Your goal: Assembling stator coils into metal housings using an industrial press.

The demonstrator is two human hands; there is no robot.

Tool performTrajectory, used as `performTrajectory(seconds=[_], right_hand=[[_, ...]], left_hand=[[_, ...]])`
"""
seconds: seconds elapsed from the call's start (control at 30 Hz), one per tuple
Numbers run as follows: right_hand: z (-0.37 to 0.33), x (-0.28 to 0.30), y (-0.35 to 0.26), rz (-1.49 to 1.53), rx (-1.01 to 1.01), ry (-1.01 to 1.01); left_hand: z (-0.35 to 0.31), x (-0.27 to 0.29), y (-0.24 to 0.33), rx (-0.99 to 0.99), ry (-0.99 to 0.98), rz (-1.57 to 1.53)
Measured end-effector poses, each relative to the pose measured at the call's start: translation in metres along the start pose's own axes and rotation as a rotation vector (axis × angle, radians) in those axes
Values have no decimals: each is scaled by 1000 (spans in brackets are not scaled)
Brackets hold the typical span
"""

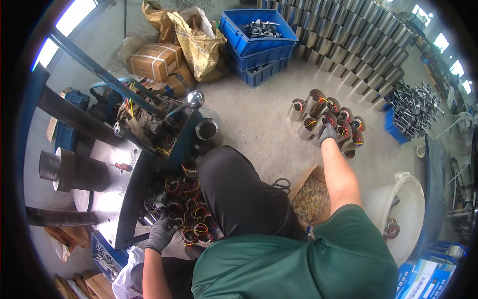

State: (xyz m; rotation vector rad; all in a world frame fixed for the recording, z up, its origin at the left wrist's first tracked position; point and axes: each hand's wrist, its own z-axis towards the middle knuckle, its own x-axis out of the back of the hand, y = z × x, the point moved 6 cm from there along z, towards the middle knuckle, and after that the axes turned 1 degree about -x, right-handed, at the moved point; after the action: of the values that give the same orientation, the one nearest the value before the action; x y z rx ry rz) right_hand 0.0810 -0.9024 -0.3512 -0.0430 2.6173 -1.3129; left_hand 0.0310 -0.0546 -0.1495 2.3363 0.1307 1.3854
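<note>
My right hand [328, 132], in a grey glove, is at the near side of a group of steel motor housings on the floor. Its fingers are closed on the rim of one steel motor housing [319, 130], with a wound stator [327, 118] inside. Red and yellow wires show in the housings around it. My left hand [162, 234], also gloved, is low beside the press table, next to a cluster of loose wound stators [191, 212] with coloured leads. Its fingers are bent around something dark that I cannot make out.
The press table [119, 199] holds a thick steel cylinder [89, 169] and a red screwdriver [122, 166]. Stacked blue crates [259, 50], rows of steel tubes [348, 45] and a crate of shafts [416, 107] stand farther off. A white tub [416, 194] is right; a granule-filled box [311, 197] is nearer.
</note>
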Motion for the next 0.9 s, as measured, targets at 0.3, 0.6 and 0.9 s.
performTrajectory(seconds=[0.3,0.6,0.9], right_hand=[[-52,27,42,-146,54,-245],[-203,-11,54,-492,255,-944],[-614,-169,-58,-700,1320,-1967]], left_hand=[[3,-2,-10,15,-15,88],[4,-5,-14,10,-114,-9],[-12,46,-8,14,65,39]])
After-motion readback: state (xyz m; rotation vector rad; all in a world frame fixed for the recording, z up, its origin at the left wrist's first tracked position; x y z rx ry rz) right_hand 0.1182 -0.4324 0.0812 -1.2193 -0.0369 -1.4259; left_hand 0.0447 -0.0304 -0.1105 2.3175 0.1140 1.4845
